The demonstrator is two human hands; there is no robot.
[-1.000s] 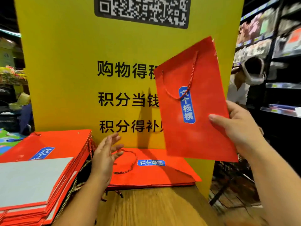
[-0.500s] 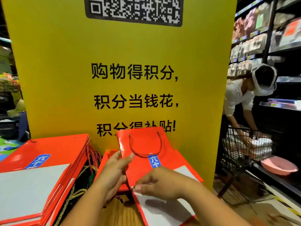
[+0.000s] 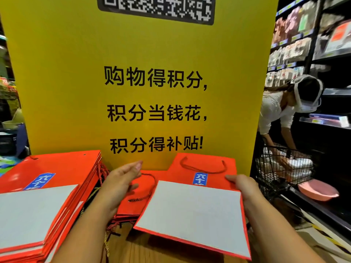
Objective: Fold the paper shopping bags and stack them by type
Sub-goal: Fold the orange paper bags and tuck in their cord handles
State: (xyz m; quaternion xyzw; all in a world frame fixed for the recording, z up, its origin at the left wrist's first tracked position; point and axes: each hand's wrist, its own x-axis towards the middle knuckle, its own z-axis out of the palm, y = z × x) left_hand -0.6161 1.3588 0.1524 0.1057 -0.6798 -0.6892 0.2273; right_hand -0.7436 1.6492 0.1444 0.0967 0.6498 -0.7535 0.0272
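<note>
Stacking looks well under way: a tall pile of flattened red bags (image 3: 57, 168) lies at the left of the table (image 3: 152, 251), and a lower pile (image 3: 138, 205) sits in the middle against the yellow sign (image 3: 76, 73). One more folded bag (image 3: 193, 209), grey base flap up, lies partly over the lower pile, not yet squared on it. The right hand (image 3: 245, 188) has its grip closed on that bag's right edge. The left hand (image 3: 121, 185) is over the lower pile, grip open, fingers straight. No unfolded bags are in view.
</note>
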